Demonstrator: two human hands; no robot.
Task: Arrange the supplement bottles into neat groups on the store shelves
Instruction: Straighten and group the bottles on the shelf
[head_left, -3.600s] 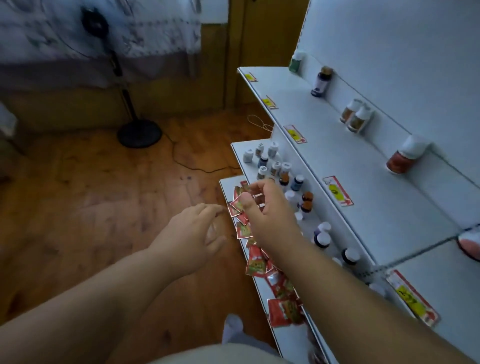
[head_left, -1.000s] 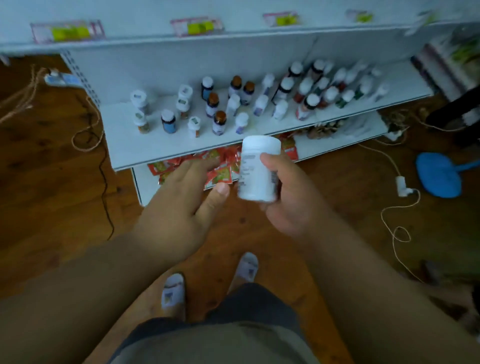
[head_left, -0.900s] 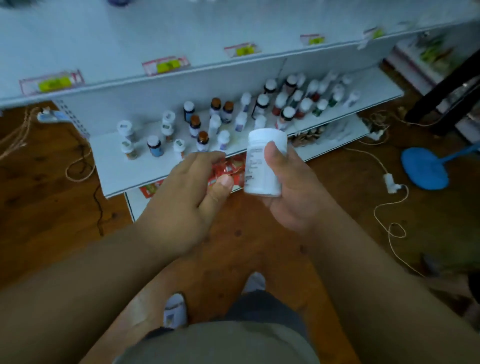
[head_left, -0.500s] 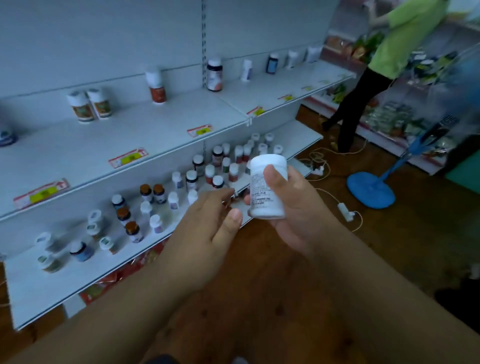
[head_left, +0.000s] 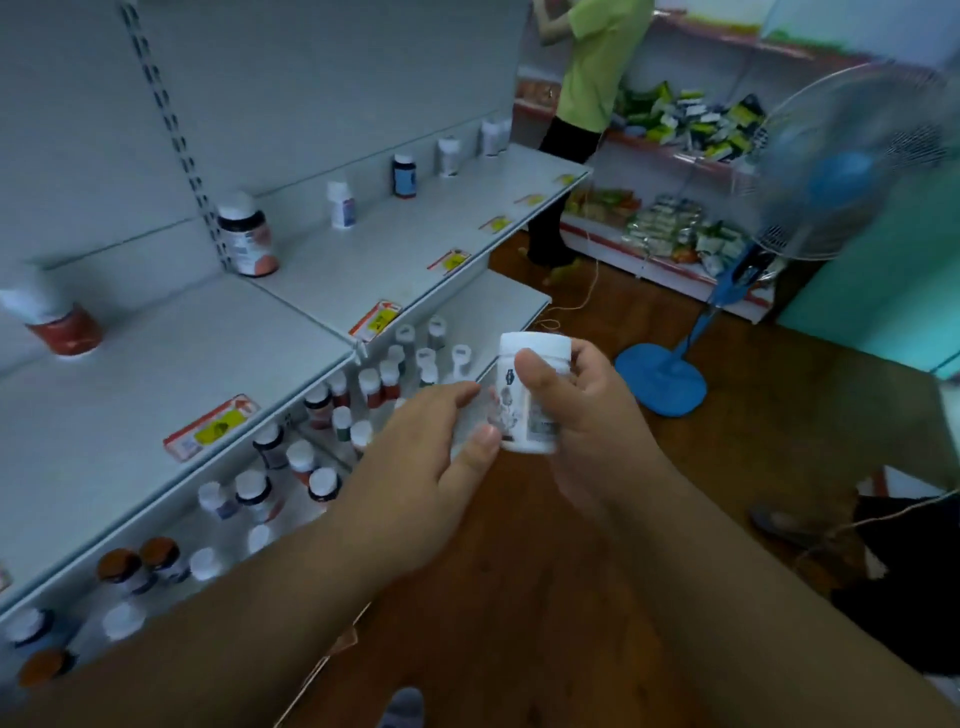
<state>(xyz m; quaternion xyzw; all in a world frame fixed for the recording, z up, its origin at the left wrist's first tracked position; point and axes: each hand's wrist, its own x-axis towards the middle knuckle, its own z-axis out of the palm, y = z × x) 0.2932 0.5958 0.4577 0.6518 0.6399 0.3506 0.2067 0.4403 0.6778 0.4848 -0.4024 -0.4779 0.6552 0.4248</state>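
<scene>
Head view: the right hand (head_left: 582, 415) grips a white bottle (head_left: 527, 395) just right of centre, thumb across its label, fingers curled round the far side, the cap up. The left hand (head_left: 415, 457) is at 9 o'clock of the bottle, fingers straight and relaxed; its thumb tip touches the bottle's lower edge, and it holds nothing.

The upper shelf (head_left: 156, 395) runs from 8 o'clock up toward 1 o'clock and is sparsely stocked: a red-based bottle (head_left: 57, 322) at 9 o'clock, a dark jar (head_left: 247, 234) at 11 o'clock, and a few more spaced along the back wall. The lower shelf (head_left: 498, 306) beneath it carries a crowded scatter of small bottles (head_left: 291, 462), white and brown caps mixed.

At 12 to 1 o'clock a person in a green shirt (head_left: 592, 67) stands at another rack; a blue fan (head_left: 847, 171) stands at 2 o'clock.

The step in hand looks like reading the label to decide the bottle's group. Next it needs carrying to its matching kind on the shelves at left and setting upright beside them; which kind matches cannot be told, the labels being too blurred.
</scene>
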